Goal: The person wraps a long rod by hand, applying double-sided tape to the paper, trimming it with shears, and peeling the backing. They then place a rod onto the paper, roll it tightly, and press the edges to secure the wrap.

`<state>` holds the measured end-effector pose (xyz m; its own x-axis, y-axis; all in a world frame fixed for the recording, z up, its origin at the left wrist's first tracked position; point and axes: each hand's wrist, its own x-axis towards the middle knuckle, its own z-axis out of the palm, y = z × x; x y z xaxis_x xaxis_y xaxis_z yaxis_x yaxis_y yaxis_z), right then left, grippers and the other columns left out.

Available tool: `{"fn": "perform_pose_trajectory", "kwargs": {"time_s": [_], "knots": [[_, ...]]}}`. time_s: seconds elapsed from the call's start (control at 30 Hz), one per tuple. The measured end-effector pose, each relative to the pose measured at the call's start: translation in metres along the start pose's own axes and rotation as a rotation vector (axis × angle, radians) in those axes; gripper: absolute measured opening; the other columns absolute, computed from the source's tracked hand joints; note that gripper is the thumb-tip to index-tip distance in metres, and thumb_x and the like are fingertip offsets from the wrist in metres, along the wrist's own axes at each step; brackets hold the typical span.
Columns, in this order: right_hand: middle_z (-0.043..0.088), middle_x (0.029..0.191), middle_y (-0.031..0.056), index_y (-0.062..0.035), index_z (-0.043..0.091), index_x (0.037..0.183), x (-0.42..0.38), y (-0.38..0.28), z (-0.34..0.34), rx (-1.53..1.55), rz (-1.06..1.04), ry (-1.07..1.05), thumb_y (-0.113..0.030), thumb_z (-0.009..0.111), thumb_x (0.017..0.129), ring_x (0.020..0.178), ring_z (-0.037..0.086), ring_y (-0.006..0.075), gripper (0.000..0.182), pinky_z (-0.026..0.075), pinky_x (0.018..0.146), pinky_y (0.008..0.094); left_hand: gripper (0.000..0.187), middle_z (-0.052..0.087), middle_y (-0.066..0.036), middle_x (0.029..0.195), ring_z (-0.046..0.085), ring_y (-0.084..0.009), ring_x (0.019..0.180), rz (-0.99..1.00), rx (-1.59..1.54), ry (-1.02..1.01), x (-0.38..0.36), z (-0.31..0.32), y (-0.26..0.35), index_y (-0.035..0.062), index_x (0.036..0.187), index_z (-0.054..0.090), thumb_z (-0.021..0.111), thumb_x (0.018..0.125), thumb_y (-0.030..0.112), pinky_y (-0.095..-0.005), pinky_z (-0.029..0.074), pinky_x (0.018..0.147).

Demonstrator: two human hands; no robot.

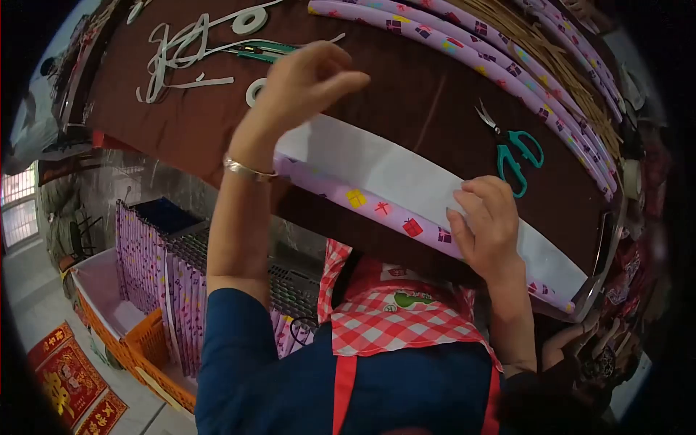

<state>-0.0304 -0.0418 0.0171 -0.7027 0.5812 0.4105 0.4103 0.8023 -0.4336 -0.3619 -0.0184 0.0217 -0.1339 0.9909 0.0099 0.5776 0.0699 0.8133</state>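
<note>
A long strip of purple gift-print paper point(382, 208) lies along the table's near edge, its white back point(377, 163) facing up behind the folded printed side. My right hand point(487, 225) bends its fingers and thumb down onto the strip's right part, gripping it at the fold. Above the strip's left end, my left hand point(308, 85) is raised with curled fingers and the thumb apart; nothing shows between them. A white tape roll point(255, 93) is partly hidden behind that wrist. Teal-handled scissors point(510, 151) lie partly spread beyond my right hand.
Several long purple printed rolls point(449, 45) and thin brown strips point(536, 51) lie at the back right. Back left are a green cutter point(261, 51), another tape roll point(249, 20) and tangled white tape point(163, 65). An orange basket point(109, 337) with printed pieces stands below, left.
</note>
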Motion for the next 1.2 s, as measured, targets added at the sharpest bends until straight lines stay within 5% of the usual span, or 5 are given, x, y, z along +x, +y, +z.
{"fn": "perform_pose_trajectory", "kwargs": {"time_s": [0.13, 0.3, 0.67, 0.93, 1.2], "knots": [[0.062, 0.111, 0.0152, 0.0005, 0.063, 0.112, 0.007, 0.039, -0.030, -0.214, 0.195, -0.012, -0.005, 0.071, 0.085, 0.103, 0.058, 0.0357, 0.028, 0.049, 0.087, 0.0449, 0.040, 0.067, -0.014, 0.097, 0.066, -0.0298, 0.088, -0.065, 0.547, 0.355, -0.016, -0.054, -0.053, 0.0022, 0.104, 0.070, 0.074, 0.085, 0.037, -0.0397, 0.053, 0.078], [0.058, 0.124, 0.0175, 0.0007, 0.059, 0.124, -0.001, 0.092, -0.053, -0.386, 0.304, -0.341, -0.009, 0.070, 0.087, 0.112, 0.056, 0.0369, 0.039, 0.049, 0.094, 0.0451, 0.034, 0.067, -0.017, 0.106, 0.065, -0.0328, 0.098, -0.151, 0.279, 0.209, -0.033, -0.069, -0.088, 0.0015, 0.110, 0.069, 0.069, 0.086, 0.025, -0.0401, 0.052, 0.086], [0.055, 0.118, 0.0202, 0.0015, 0.053, 0.128, 0.039, 0.106, -0.064, -0.208, 0.405, -0.578, -0.008, 0.074, 0.074, 0.109, 0.055, 0.0393, 0.059, 0.048, 0.091, 0.0449, 0.023, 0.070, -0.012, 0.091, 0.068, -0.0290, 0.087, -0.215, 0.244, 0.235, -0.028, -0.064, -0.078, 0.0037, 0.101, 0.067, 0.065, 0.081, 0.016, -0.0392, 0.053, 0.077], [0.054, 0.122, 0.0197, -0.0007, 0.051, 0.130, 0.046, 0.122, -0.067, -0.380, -0.020, -0.557, -0.007, 0.074, 0.073, 0.110, 0.055, 0.0401, 0.062, 0.048, 0.092, 0.0461, 0.018, 0.070, -0.011, 0.091, 0.069, -0.0182, 0.084, -0.035, -0.121, 0.422, -0.030, -0.052, -0.070, 0.0017, 0.109, 0.064, 0.063, 0.091, 0.006, -0.0319, 0.054, 0.074], [0.056, 0.121, 0.0197, -0.0005, 0.051, 0.130, 0.067, 0.119, -0.073, -0.325, 0.224, -0.705, -0.006, 0.073, 0.072, 0.108, 0.057, 0.0394, 0.063, 0.049, 0.091, 0.0457, 0.028, 0.066, -0.003, 0.104, 0.062, -0.0110, 0.095, 0.064, -0.275, 0.342, -0.043, -0.048, -0.083, 0.0033, 0.124, 0.061, 0.054, 0.097, -0.002, -0.0270, 0.052, 0.086]]}}
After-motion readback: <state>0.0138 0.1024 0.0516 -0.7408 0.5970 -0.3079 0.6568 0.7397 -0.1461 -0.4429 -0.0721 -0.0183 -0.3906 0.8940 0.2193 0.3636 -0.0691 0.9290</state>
